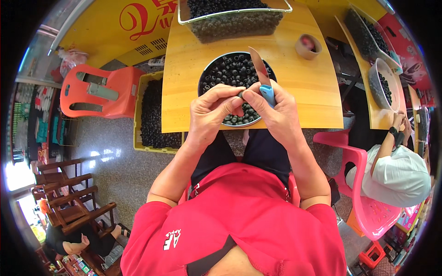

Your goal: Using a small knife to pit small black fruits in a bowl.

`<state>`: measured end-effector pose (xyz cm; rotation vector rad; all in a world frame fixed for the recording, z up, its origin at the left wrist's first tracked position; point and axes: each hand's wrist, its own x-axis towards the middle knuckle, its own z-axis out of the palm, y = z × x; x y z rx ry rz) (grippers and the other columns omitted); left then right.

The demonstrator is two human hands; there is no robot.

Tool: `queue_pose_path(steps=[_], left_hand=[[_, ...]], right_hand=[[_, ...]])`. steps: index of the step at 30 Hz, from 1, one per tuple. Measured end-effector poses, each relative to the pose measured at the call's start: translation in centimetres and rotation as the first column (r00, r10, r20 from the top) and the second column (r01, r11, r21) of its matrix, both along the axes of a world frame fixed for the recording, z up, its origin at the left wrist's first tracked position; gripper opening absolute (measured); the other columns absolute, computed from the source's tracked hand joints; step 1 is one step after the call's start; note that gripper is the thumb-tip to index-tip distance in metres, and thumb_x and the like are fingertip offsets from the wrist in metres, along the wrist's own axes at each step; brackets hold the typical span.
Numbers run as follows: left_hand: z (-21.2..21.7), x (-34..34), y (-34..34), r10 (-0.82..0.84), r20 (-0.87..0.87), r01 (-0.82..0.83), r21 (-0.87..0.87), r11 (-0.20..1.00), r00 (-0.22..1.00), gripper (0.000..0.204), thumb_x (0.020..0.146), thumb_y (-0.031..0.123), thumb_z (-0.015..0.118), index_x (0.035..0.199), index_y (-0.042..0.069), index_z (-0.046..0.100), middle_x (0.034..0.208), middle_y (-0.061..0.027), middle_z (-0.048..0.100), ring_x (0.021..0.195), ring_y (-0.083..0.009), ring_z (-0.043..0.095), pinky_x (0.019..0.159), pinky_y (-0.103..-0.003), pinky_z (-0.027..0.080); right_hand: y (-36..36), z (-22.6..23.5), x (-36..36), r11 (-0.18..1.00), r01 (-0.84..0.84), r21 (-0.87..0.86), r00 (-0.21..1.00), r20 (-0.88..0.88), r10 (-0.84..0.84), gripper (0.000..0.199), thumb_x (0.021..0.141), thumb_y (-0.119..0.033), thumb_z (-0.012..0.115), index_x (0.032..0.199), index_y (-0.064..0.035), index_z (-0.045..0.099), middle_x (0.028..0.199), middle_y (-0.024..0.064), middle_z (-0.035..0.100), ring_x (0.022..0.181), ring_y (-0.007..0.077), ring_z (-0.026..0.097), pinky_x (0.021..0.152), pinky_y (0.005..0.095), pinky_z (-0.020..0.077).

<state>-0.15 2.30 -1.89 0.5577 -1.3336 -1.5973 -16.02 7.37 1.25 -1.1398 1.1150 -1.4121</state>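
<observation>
Both my hands meet over the near part of a round metal-rimmed pan (pixel 241 125) of small dark, olive-like fruits. My left hand (pixel 207 112) is closed in a pinch on one small dark-green fruit (pixel 240 94). The thumb of my right hand (pixel 282 110) touches that fruit too. A knife (pixel 261 71) with a light-blue handle is held in my right hand, between thumb and fingers, its blade pointing up and away over the pan. My fingers partly hide the handle and the fruit.
The pan stands on a wooden table (pixel 184 92). At its far side is a clear bin (pixel 235 31) of dark fruits; a small cup (pixel 308 53) sits right. A yellow crate (pixel 136 115) and orange chair (pixel 124 94) are left. At right, a person (pixel 393 172) sits by another table.
</observation>
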Motion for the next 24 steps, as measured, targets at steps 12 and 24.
queue_pose_path(steps=[12,24], left_hand=[[-0.2,1.0,0.1,-0.004,-0.1,0.027,0.226,0.974,0.995,0.019,0.089,0.003,0.063,0.107,-0.002,0.062,0.089,-0.0082,0.065,0.071,-0.0118,0.061,0.065,-0.023,0.05],[-6.7,20.1,-6.0,0.583,0.375,-0.625,-0.014,0.781,0.721,0.017,0.087,0.008,0.066,0.101,0.001,0.061,0.089,-0.0058,0.064,0.076,-0.0075,0.057,0.066,-0.021,0.045]], right_hand=[[0.6,-1.4,-0.4,0.993,0.106,-0.044,0.956,-0.269,-0.114,0.018,0.096,-0.016,0.058,0.094,0.0012,0.062,0.082,0.0004,0.06,0.077,0.0057,0.054,0.07,0.0197,0.0436],[0.3,-2.4,-1.9,0.974,0.224,-0.046,0.926,-0.301,-0.227,0.018,0.096,-0.018,0.059,0.098,-0.0013,0.065,0.079,-0.004,0.057,0.059,-0.0005,0.036,0.052,0.0158,0.0261]])
